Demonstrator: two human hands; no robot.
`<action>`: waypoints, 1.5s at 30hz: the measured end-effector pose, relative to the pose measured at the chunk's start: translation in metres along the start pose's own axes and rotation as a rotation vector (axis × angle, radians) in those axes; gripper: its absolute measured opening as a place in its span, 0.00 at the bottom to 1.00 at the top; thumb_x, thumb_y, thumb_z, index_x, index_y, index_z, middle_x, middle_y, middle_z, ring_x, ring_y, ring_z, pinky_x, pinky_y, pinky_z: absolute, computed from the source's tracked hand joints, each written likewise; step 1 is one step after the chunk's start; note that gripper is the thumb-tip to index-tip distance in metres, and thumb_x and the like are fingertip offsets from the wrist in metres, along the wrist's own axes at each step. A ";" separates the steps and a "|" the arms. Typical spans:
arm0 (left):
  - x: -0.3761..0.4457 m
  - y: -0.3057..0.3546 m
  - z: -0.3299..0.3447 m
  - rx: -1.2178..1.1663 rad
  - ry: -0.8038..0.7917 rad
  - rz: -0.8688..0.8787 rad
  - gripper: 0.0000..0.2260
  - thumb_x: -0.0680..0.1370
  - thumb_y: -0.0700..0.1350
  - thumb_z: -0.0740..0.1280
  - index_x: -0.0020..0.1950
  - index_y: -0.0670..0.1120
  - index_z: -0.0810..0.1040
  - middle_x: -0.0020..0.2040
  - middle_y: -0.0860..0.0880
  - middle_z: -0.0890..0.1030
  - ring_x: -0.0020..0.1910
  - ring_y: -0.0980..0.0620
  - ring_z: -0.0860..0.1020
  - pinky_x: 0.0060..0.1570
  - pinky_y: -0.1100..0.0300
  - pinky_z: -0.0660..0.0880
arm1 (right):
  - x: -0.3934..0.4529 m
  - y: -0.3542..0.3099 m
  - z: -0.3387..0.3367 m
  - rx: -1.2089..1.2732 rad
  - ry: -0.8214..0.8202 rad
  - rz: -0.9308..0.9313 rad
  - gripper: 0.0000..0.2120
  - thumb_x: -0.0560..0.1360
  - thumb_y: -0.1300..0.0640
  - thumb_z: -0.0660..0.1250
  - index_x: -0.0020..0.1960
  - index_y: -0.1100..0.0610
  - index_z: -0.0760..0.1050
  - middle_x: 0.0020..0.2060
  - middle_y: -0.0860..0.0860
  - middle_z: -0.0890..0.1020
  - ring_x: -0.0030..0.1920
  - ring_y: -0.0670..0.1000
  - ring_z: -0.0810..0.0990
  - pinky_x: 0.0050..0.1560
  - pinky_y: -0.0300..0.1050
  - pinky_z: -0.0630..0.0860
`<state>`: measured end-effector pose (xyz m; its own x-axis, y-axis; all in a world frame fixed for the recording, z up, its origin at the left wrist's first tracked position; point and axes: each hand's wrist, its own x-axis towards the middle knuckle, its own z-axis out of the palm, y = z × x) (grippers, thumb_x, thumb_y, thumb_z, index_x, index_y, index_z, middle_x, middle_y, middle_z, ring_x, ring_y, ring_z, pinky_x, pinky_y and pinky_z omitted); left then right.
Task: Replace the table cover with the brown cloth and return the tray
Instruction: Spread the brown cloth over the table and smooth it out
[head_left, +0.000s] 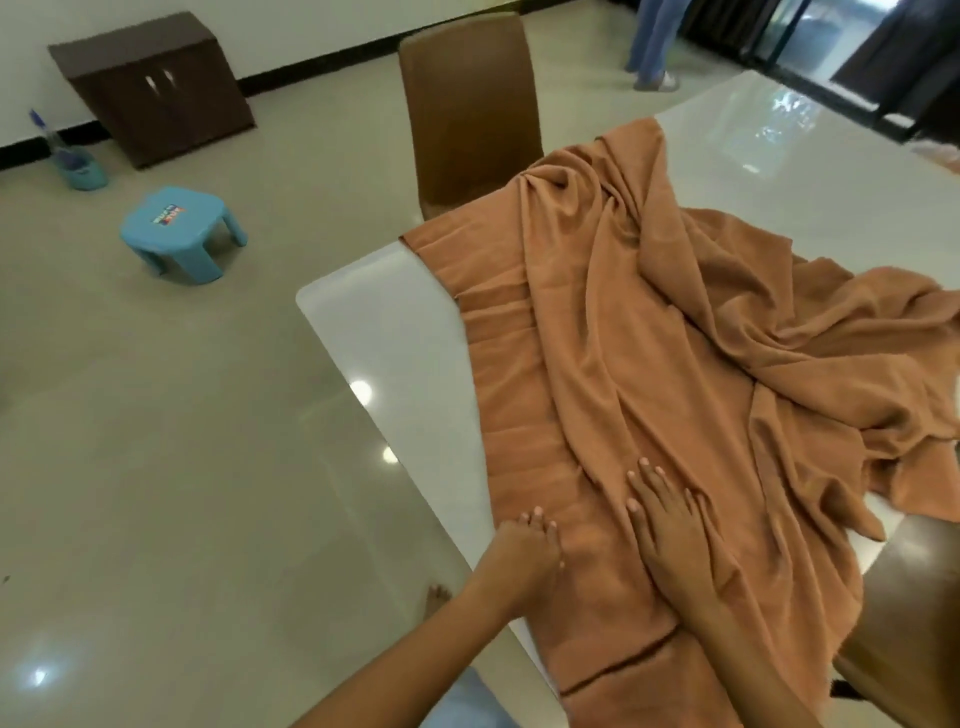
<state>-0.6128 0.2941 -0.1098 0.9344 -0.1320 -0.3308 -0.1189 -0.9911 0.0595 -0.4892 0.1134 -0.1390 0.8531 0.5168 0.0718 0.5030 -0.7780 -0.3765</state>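
Both hands (597, 540) atop brown cloth (649, 338)

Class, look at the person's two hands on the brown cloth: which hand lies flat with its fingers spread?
The right hand lies flat, palm down, on the brown cloth. The left hand is curled at the cloth's edge instead.

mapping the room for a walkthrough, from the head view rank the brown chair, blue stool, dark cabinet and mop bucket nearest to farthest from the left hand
From the left hand, resting on the brown cloth:
1. Brown chair, ahead at the table's far side.
2. Blue stool, on the floor to the left.
3. Mop bucket and dark cabinet, far left by the wall: too close to call.
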 end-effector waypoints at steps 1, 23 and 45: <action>0.000 -0.015 -0.001 -0.038 0.050 0.060 0.12 0.74 0.54 0.66 0.51 0.50 0.83 0.46 0.49 0.85 0.37 0.54 0.82 0.29 0.66 0.70 | 0.002 -0.020 0.005 0.078 0.111 0.058 0.24 0.81 0.45 0.47 0.66 0.57 0.72 0.67 0.54 0.73 0.67 0.55 0.71 0.67 0.55 0.63; 0.139 -0.316 -0.024 -0.289 0.134 0.054 0.37 0.75 0.68 0.34 0.77 0.49 0.51 0.78 0.44 0.53 0.76 0.44 0.53 0.71 0.50 0.50 | 0.113 -0.193 0.094 -0.048 0.052 0.250 0.23 0.81 0.47 0.50 0.74 0.54 0.62 0.75 0.52 0.60 0.75 0.51 0.57 0.71 0.50 0.56; 0.082 -0.427 -0.001 -0.361 0.271 -0.089 0.31 0.80 0.62 0.47 0.78 0.46 0.54 0.78 0.47 0.53 0.77 0.49 0.52 0.73 0.51 0.48 | 0.144 -0.284 0.143 -0.137 -0.100 0.379 0.30 0.79 0.36 0.47 0.77 0.47 0.51 0.77 0.50 0.50 0.76 0.51 0.48 0.73 0.58 0.45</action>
<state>-0.4855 0.7062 -0.1613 0.9955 0.0099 -0.0941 0.0453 -0.9229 0.3824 -0.5292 0.4595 -0.1544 0.9671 0.2117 -0.1413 0.1755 -0.9567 -0.2322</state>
